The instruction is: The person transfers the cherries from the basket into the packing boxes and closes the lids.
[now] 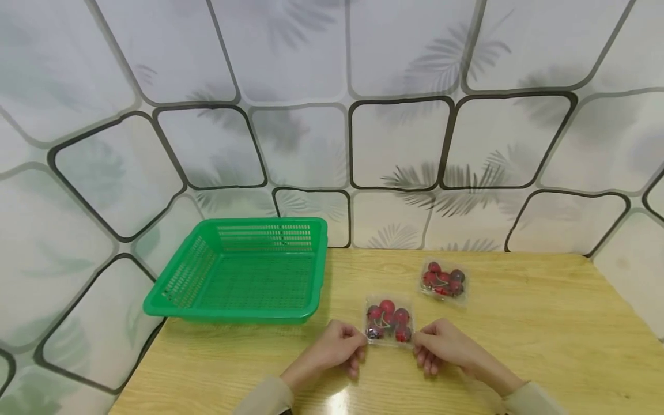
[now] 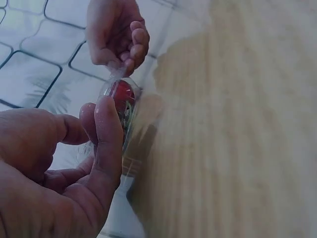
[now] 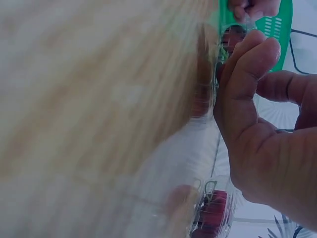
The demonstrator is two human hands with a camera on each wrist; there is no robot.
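We see a wall [image 1: 332, 86] covered in a pale sheet with dark rounded-square outlines and faint palm-leaf prints, wrapping round the back and left. Below it, a light wooden worktop [image 1: 544, 334] fills the lower part of the head view.

At the worktop's back left sits a green slotted basket [image 1: 171, 300], shallow, upright, nothing visible inside.

Right of the basket, near the worktop middle, we see a far cherry pack [image 1: 443, 280]: small clear plastic tray of red and dark cherries, lying flat, well apart from both hands.

Closer to the person lies the near cherry pack [image 1: 388, 320], same kind, clear plastic with red cherries and green stems. It sits between the two hands at the front of the worktop, apart from the basket.

Left hand [image 1: 339, 346] pinches the near pack's left edge, thumb and fingers curled on the plastic; the left wrist view shows the thumb pressed against the clear rim with a red cherry just behind. Right hand [image 1: 441, 344] pinches the right edge the same way, fingers curled. Whether the pack rests on the worktop or is lifted just off it, we cannot tell. Beige sleeves [image 1: 529, 397] show at both wrists.
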